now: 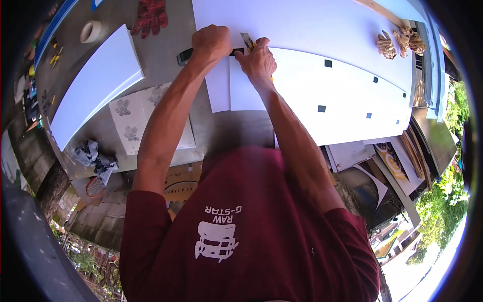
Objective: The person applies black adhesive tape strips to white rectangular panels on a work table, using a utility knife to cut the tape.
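My left hand [211, 43] is closed in a fist over a strip of black tape. Part of the dark tape roll [184, 57] shows left of the wrist, and the strip's end [236, 52] sticks out on the right; the grip itself is hidden. In my right hand [257, 59] is a yellow utility knife [246, 40], its blade end pointing away from me, while the thumb reaches to the tape end. Beneath both hands lie white sheets. The white panel [297, 93] on the right bears several small black squares [328, 63].
On the grey table [176, 30] at left are a masking tape roll [91, 31], a red glove [150, 19], a stack of white sheets [100, 85] and a patterned sheet [151, 116]. Crumpled brown paper [408, 40] lies at far right. Boards [397, 161] stand below the right edge.
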Demonstrator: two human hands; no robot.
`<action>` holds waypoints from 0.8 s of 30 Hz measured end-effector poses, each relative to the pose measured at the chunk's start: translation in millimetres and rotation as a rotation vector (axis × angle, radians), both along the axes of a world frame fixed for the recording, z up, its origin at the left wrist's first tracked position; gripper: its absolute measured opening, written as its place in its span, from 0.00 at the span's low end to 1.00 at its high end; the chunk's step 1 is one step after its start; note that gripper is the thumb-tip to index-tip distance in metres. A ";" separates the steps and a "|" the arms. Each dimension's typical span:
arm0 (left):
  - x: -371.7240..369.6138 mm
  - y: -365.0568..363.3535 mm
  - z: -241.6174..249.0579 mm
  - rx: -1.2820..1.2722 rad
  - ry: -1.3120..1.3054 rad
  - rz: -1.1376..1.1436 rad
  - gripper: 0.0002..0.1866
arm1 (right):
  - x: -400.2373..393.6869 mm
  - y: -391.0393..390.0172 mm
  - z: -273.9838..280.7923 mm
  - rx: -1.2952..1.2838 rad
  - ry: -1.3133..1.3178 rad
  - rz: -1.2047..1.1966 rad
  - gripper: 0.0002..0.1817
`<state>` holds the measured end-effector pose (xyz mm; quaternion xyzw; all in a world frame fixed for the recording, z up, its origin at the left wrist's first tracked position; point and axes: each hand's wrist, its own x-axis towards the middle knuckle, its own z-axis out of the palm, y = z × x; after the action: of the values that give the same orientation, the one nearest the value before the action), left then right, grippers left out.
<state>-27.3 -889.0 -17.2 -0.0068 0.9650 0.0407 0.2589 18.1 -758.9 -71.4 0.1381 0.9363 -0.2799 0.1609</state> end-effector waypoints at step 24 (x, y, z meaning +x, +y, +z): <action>8.9 -1.1 -7.6 -0.016 0.040 -0.020 0.14 | 26.2 0.3 7.2 -0.301 -0.319 0.103 0.19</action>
<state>-18.4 -890.1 -24.8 0.0017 0.9703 0.0303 0.2400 44.3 -758.7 -64.2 0.1073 0.8526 -0.3823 0.3397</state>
